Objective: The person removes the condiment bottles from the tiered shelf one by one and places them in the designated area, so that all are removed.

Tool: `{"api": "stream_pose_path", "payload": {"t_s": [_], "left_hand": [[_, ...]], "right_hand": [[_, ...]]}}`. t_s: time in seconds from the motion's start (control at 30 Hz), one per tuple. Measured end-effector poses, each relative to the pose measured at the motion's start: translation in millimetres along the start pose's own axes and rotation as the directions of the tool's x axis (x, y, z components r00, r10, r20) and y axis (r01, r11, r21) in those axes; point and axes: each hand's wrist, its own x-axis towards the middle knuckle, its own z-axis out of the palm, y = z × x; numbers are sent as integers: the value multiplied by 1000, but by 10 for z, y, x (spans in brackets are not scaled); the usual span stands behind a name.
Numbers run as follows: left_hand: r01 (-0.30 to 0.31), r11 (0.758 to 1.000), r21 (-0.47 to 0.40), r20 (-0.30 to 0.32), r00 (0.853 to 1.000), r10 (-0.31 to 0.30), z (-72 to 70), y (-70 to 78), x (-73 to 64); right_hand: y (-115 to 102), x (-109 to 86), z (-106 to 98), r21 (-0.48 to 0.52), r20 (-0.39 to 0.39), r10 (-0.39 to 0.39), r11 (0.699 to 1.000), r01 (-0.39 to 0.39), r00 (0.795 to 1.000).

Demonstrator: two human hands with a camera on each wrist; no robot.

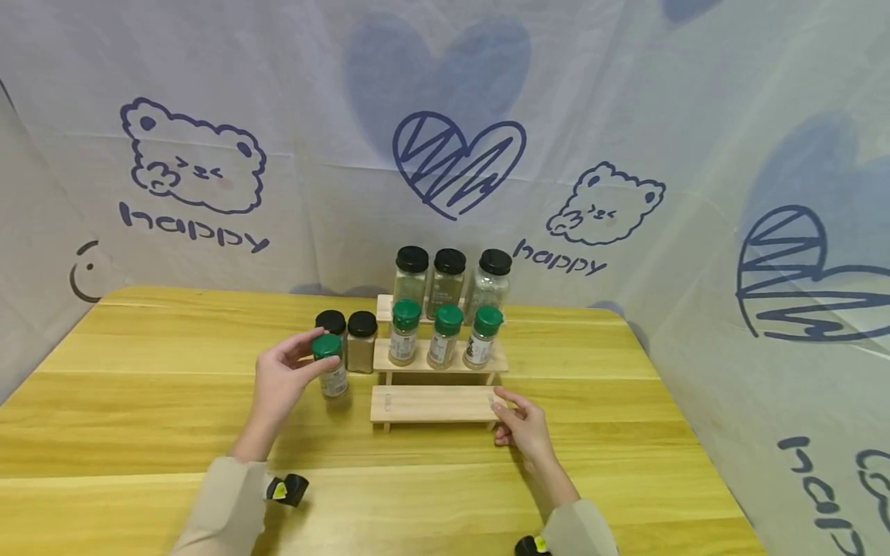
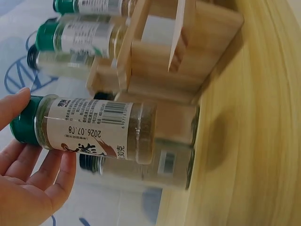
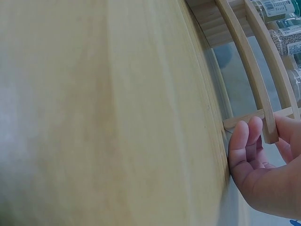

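My left hand [image 1: 285, 374] pinches green-capped jar [image 2: 96, 127]: keep upright. Right hand [image 1: 526, 430] pinches rack [image 1: 433, 403] at its four o'clock (no wobbles).

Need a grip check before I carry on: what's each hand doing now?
Left hand: holding a green-capped jar near its cap.
Right hand: gripping the wooden rack at its lowest step's right end.

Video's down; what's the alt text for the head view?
A person's left hand holds a clear green-capped spice jar in front of two black-capped jars on a yellow wooden table. The right hand grips the lowest shelf of a pale wooden rack at its right end; three green-capped jars stand on its middle shelf, three black-capped jars on top.
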Motion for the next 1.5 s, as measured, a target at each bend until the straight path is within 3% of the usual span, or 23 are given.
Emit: {"api": "stream_pose_path", "payload": {"t_s": [0.17, 0.27, 0.43, 0.57, 0.77, 0.97, 1.5], "left_hand": [[-2, 1000, 22, -63, 998, 4, -136, -40, 44], [-12, 999, 41, -78, 997, 15, -204, -67, 71], [24, 998, 59, -90, 996, -19, -264, -72, 115], [70, 994, 80, -92, 994, -63, -292, -86, 158], [90, 988, 124, -79, 994, -81, -339, -182, 226], [121, 987, 106, -83, 990, -113, -368, -271, 292], [125, 982, 145, -80, 990, -114, -396, -390, 426]], "right_hand": [[-3, 1, -2, -5, -3, 3, 1000, -3, 1000], [-1, 4, -5, -10, -5, 3, 1000, -3, 1000], [9, 5, -12, -15, 4, 2, 1000, -2, 1000], [18, 5, -18, -16, 12, 1, 1000, -1, 1000], [26, 8, -23, -10, 18, 0, 1000, 0, 1000], [30, 14, -22, -7, 22, -2, 1000, 2, 1000], [46, 14, -23, 2, 27, 2, 1000, -2, 1000]]}}
